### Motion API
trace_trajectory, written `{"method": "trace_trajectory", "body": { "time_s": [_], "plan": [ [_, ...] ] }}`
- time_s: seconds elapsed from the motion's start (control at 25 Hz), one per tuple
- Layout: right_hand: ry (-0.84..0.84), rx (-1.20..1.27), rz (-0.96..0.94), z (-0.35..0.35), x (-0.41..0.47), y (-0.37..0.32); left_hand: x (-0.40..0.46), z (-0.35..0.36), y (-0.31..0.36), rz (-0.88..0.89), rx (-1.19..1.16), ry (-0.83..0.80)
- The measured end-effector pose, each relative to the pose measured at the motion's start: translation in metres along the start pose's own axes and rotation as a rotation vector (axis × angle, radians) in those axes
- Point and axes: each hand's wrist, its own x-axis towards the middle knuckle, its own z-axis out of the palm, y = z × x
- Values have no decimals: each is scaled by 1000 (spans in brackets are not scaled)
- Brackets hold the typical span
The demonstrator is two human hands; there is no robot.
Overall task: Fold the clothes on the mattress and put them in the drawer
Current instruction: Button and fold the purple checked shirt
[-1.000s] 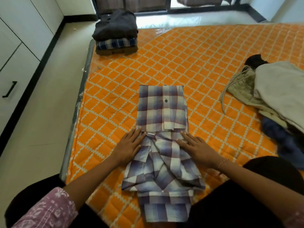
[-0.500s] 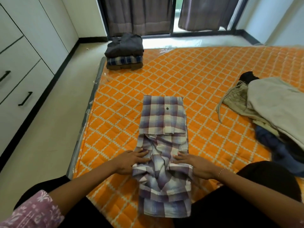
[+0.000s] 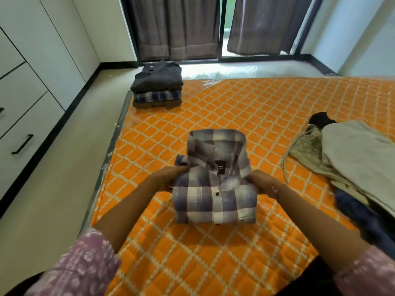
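Here, orange quilted mattress lies beside white drawers.

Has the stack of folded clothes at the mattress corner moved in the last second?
No. The stack sits at the same corner of the mattress; only the camera shifted.

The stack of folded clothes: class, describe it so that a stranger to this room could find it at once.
Start at the orange mattress and go to its far left corner, near the curtains. The stack of folded clothes sits there: a dark grey shirt on top, a blue checked one beneath, something brown at the bottom. Unlike the loose heap on the right, it is squared and tidy.
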Motion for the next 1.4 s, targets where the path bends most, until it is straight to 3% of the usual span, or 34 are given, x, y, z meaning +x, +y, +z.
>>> {"method": "trace_trajectory", "body": {
  "time_s": [0.08,0.2,0.28,0.32,0.44,0.52,0.6,0.72,0.84,1.04,1.12,1.2,1.32,1.4],
  "plan": [
    [153,208,105,14,17,16,22,14,-19,-22,-269,167],
    [211,534,183,26,18,39,24,30,-37,-66,-471,175],
    [219,588,177,30,15,44,30,31,-38,-32,-510,189],
    [246,566,132,35,14,44,34,31,-36,23,-510,240],
    [579,422,-229,55,20,41,49,33,-24,232,-427,405],
    [653,316,-333,60,26,37,55,37,-23,274,-350,452],
    [616,247,-199,59,37,37,61,36,-28,209,-277,507],
    [516,284,-73,41,57,29,66,29,-16,119,-428,497],
    [376,644,-67,20,69,13,69,23,7,207,-426,433],
    [214,847,-138,12,72,14,74,18,13,389,-503,401],
    [236,753,-88,14,75,19,84,19,9,379,-376,473],
    [416,442,-48,18,83,28,92,22,4,333,-217,596],
    [610,31,-35,16,78,39,82,23,5,277,-394,690],
    [625,-77,19,13,69,49,64,23,-7,180,-487,658]
  ]
}}
